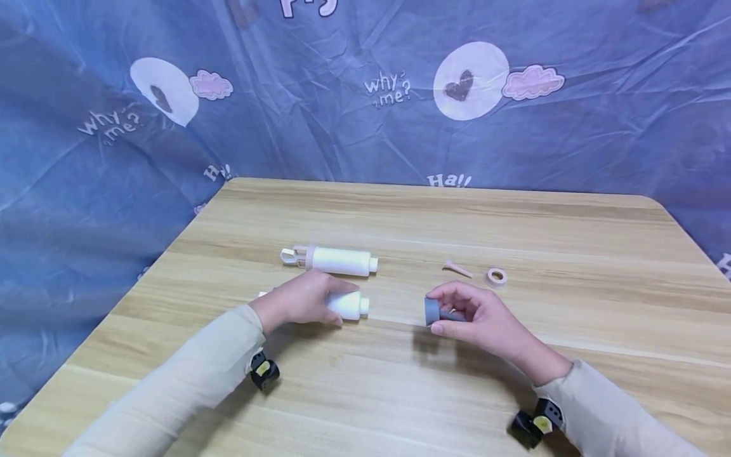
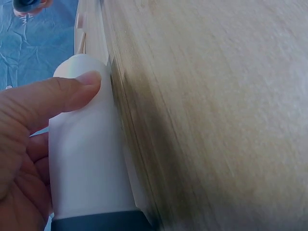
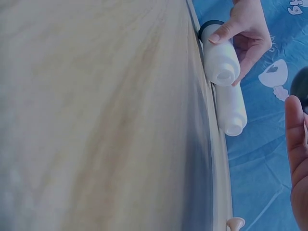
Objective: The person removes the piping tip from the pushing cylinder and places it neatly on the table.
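Observation:
My left hand (image 1: 305, 297) grips a white bottle-shaped cylinder (image 1: 347, 305) with a narrow neck, lying on its side at the table with the neck to the right. Its thumb presses on the white wall (image 2: 86, 159) in the left wrist view, where a dark collar (image 2: 101, 222) rings the other end. Apart from it, my right hand (image 1: 485, 317) pinches a grey-blue piece with a round head (image 1: 432, 311) and a thin stem, held above the table. The head faces left, toward the white cylinder. My fingers hide part of the stem.
Behind the left hand lies a second white cylinder (image 1: 342, 261) with a pink collar and open frame (image 1: 301, 255). A pink flared peg (image 1: 457, 269) and a pink ring (image 1: 495, 277) lie beyond the right hand. A blue printed cloth (image 1: 342, 127) hangs behind the wooden table (image 1: 571, 241).

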Motion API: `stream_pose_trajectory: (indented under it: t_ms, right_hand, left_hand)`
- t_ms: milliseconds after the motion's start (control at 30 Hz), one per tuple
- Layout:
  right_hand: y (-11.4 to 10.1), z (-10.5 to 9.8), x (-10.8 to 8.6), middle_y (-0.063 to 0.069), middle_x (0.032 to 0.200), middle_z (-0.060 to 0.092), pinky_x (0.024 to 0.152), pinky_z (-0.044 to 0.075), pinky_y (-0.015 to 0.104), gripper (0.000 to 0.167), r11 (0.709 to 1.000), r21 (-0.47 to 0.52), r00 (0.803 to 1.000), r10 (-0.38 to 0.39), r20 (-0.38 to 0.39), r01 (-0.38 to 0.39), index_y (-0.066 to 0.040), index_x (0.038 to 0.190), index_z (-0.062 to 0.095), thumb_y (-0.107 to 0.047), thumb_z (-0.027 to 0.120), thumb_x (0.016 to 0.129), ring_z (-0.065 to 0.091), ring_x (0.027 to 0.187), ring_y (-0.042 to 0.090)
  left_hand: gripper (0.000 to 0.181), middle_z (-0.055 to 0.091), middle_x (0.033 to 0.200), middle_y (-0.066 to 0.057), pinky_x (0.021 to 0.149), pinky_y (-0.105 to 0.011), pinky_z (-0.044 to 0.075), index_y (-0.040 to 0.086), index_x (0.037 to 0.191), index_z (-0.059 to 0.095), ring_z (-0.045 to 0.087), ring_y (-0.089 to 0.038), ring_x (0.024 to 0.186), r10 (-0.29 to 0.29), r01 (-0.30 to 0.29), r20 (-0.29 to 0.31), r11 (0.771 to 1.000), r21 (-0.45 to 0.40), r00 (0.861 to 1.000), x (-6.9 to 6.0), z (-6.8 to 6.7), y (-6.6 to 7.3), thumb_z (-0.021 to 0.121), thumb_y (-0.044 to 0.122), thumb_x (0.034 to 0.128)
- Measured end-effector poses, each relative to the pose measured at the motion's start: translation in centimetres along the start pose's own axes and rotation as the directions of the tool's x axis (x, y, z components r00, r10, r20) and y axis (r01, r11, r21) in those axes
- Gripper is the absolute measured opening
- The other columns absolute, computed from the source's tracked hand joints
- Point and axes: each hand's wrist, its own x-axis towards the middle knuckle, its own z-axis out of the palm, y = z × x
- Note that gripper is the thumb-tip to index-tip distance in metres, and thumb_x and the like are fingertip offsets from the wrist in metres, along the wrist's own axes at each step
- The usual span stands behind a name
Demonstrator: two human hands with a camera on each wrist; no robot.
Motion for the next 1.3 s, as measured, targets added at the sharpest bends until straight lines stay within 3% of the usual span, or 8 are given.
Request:
stream_pose_trajectory:
  t_ms: [400,600,833,1000,1067,1133,1300]
  right_hand:
    - [0.1,-0.3,0.0,0.0,0.087,0.065,0.069,0.052,0.023,0.036,1.0,0.002,1.0,0.026,0.002,-0.026,0.002,0.109,0.058,-0.001,0.071,0.076,0.062,0.077,0.011]
    - [0.1,-0.4,0.0,0.002,0.088,0.065,0.07,0.052,0.024,0.036,0.999,0.006,0.999,0.036,0.003,-0.036,0.002,0.11,0.058,-0.002,0.072,0.076,0.062,0.078,0.011]
    - [0.1,-0.4,0.1,0.001,0.087,0.064,0.069,0.052,0.024,0.036,0.999,0.014,0.999,0.04,-0.004,-0.04,0.003,0.11,0.058,-0.002,0.071,0.077,0.062,0.077,0.011]
    - [0.1,-0.3,0.3,-0.002,0.086,0.065,0.068,0.051,0.023,0.035,0.999,0.029,1.0,0.02,-0.002,-0.02,0.003,0.109,0.058,0.0,0.071,0.077,0.062,0.076,0.011]
    - [0.1,-0.4,0.3,-0.003,0.086,0.065,0.068,0.051,0.024,0.036,0.999,0.03,1.0,0.017,-0.009,-0.017,0.003,0.109,0.058,0.0,0.071,0.077,0.062,0.076,0.011]
    - [0.1,-0.4,0.3,-0.003,0.086,0.065,0.068,0.052,0.024,0.036,1.0,0.025,1.0,0.017,-0.018,-0.016,0.002,0.109,0.058,0.0,0.071,0.076,0.063,0.076,0.011]
    - [0.1,-0.6,0.4,-0.003,0.087,0.066,0.067,0.052,0.025,0.036,1.0,0.017,0.999,0.019,-0.036,-0.018,0.001,0.109,0.058,0.0,0.072,0.076,0.062,0.076,0.012]
  left_hand:
    - [0.061,0.064,0.118,-0.008,0.088,-0.034,0.048,0.007,0.123,0.06,0.061,-0.018,0.097,-0.04,0.041,0.014,0.999,-0.022,0.999,0.4,0.1,0.3,0.08,0.024,0.0685]
    - [0.062,0.062,0.121,-0.009,0.089,-0.034,0.048,0.006,0.124,0.058,0.061,-0.021,0.102,-0.016,0.016,0.001,1.0,-0.017,1.0,0.5,-0.1,0.5,0.079,0.028,0.0701]
    - [0.056,0.062,0.121,-0.005,0.093,-0.032,0.046,0.008,0.123,0.06,0.058,-0.018,0.111,0.037,-0.04,-0.103,0.999,-0.025,0.994,0.8,-0.5,1.5,0.074,0.035,0.076]
    - [0.051,0.064,0.118,-0.007,0.094,-0.03,0.046,0.006,0.122,0.061,0.059,-0.018,0.11,0.108,-0.129,-0.23,0.988,-0.081,0.967,1.2,-0.5,3.5,0.073,0.03,0.0788]
    - [0.048,0.065,0.115,-0.009,0.09,-0.027,0.048,0.004,0.121,0.062,0.062,-0.019,0.104,0.124,-0.171,-0.276,0.973,-0.154,0.953,1.6,-0.2,4.2,0.073,0.026,0.0788]
    - [0.047,0.066,0.113,-0.01,0.087,-0.023,0.049,0.003,0.12,0.062,0.065,-0.021,0.099,0.114,-0.2,-0.31,0.944,-0.262,0.944,2.0,0.1,5.1,0.074,0.021,0.078]
    - [0.047,0.064,0.115,-0.014,0.083,-0.019,0.05,0.003,0.122,0.06,0.066,-0.026,0.095,0.031,-0.218,-0.336,0.816,-0.535,0.941,3.0,1.3,6.8,0.074,0.012,0.0777]
